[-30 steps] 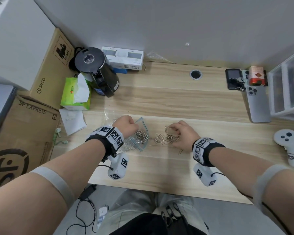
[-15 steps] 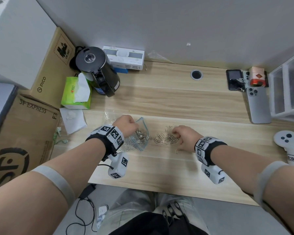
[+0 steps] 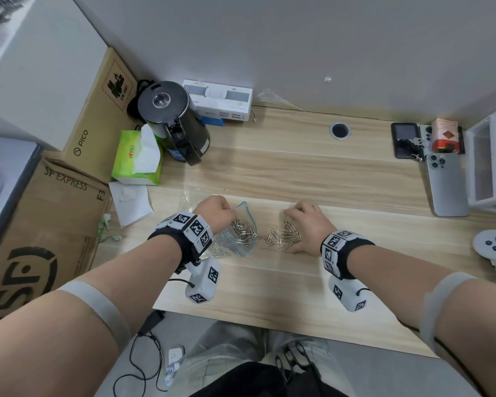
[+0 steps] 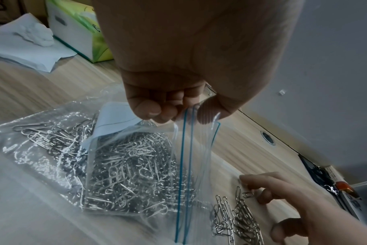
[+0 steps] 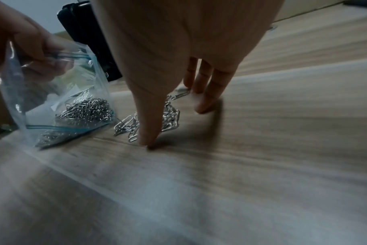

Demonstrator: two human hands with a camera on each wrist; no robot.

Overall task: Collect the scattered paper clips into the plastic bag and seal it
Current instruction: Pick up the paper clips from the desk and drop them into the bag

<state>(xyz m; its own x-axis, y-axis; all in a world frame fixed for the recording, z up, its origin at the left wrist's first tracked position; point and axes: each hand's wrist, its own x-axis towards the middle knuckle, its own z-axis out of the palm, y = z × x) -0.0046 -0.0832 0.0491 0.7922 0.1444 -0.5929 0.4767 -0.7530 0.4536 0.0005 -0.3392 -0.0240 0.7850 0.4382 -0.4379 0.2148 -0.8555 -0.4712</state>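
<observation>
A heap of clips (image 3: 284,234) lies loose on the tabletop (image 3: 355,184), just beside the mouth of the bag (image 3: 242,224), and plenty more clips already sit inside the clear plastic. The left hand (image 3: 216,213) pinches the bag's blue-striped top edge between thumb and curled fingers (image 4: 151,109), lifting it so the mouth gapes toward the pile. The right hand (image 3: 307,224) stands over the loose clips, fingers spread and nearly straight, thumb tip (image 5: 147,139) planted on the wood at the near side of the heap and the other fingertips at the far side; it holds nothing yet.

This looks like the gathering step, well along but not finished. Next up, by the look of it: rake or pinch this heap together and carry or sweep it into the open mouth, with the left hand keeping the lip up. The clips tangle and slide, so strays may escape. Sealing comes after.

Behind, a kettle (image 3: 172,121) and a tissue box (image 3: 136,159) stand well apart.
</observation>
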